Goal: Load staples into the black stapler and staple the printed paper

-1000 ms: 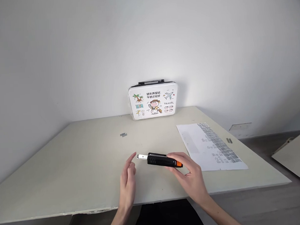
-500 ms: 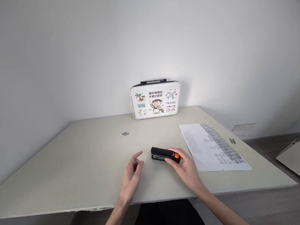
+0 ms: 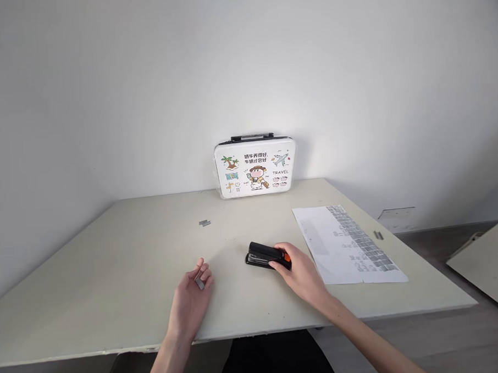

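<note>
pale tbl (image 3: 124,269) against wall (image 3: 243,60); rt hand (image 3: 302,272) grips blk stapler (image 3: 261,253) by its orange-tabbed rear btwn thumb & fingers, front end out to l; lt hand (image 3: 190,304) curled w/ grey staple strip (image 3: 200,284) in fingers.

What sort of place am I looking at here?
Perhaps a home study or a small office; I can't tell which. A pale table stands against a wall, with a printed sheet lying on it, and the right hand holds a black stapler.
</note>
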